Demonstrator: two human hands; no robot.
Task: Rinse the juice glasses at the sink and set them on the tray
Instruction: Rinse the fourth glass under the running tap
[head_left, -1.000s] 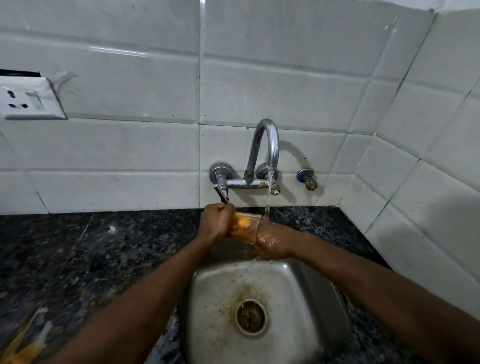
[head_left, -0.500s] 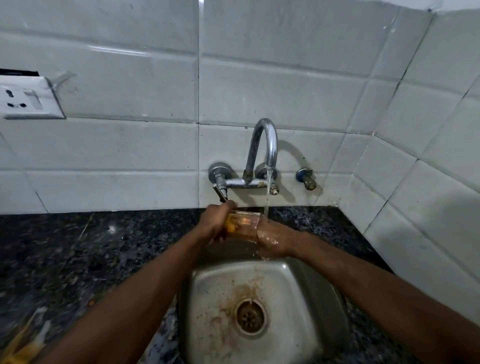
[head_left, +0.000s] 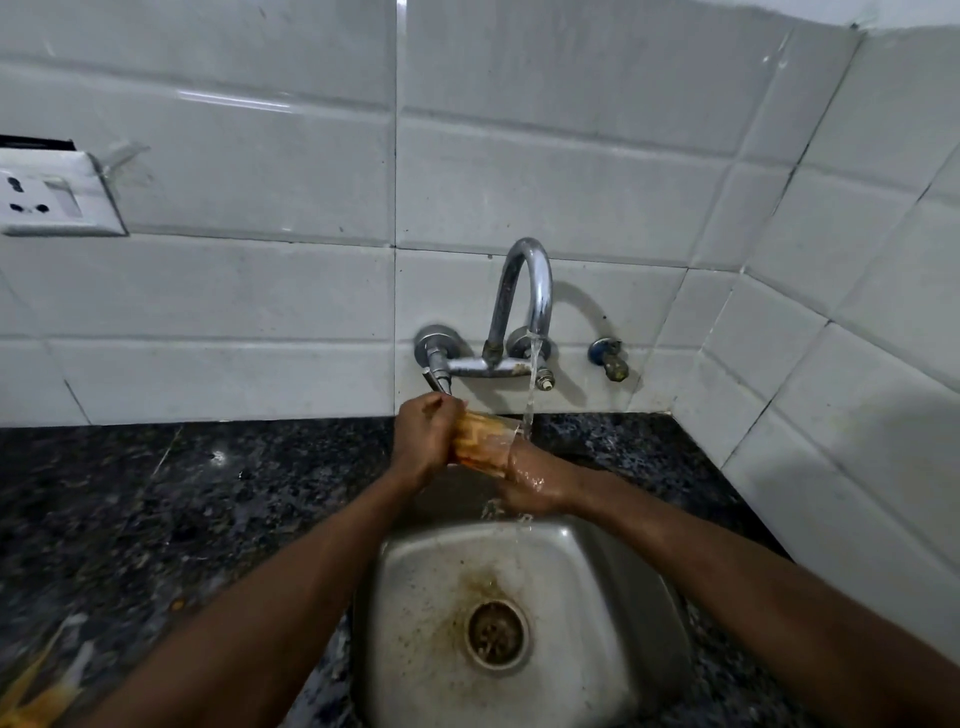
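Dark speckled counter (head_left: 156, 519) surrounds the steel sink (head_left: 400, 582). More water now spills into it off the right hand (head_left: 535, 478) than a moment ago, so rinsing looks under way, not finished. Over the far rim the left hand (head_left: 423, 441) grips the orange-streaked glass (head_left: 485, 441) on its side; the right meets its mouth, fingers hidden, grip unclear. Beyond, the tap (head_left: 524, 291) runs.

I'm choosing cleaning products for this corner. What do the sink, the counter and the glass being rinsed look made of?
The sink looks like stainless steel: dull brushed grey sheen, brown staining round the drain. The counter seems polished stone, probably granite: dark, speckled, glossy highlights. The juice glass is see-through with orange residue; glass or clear plastic, I cannot tell.
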